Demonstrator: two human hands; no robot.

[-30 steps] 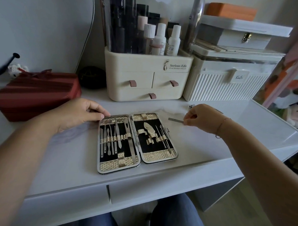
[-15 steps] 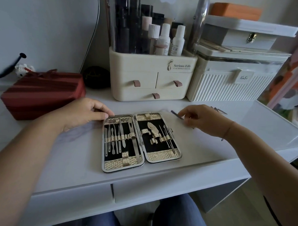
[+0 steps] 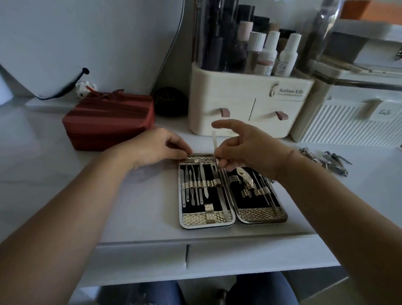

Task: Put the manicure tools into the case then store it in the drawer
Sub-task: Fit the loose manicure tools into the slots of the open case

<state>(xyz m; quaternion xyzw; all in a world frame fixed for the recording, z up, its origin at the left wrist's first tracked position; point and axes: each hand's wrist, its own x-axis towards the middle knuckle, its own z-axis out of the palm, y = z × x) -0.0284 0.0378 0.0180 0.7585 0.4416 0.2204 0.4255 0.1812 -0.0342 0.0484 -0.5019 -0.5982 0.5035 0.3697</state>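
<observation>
Loading is judged in hand: at frame centre the case point(image 3: 206, 222) is gripped at its upper-left corner by the left hand point(image 3: 154, 148), and a slim tool point(image 3: 214, 141) is pinched upright above it by the right hand point(image 3: 248, 149). Threading under a loop point(image 3: 216, 182) is needed next.

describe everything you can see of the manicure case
The manicure case lies open flat on the white desk near its front edge. Both halves have a metal rim, black lining and gold woven-look bands; slim metal tools sit under the straps. The left hand holds its far left corner; the right hand pinches a loose tool over the hinge's far end.
</observation>
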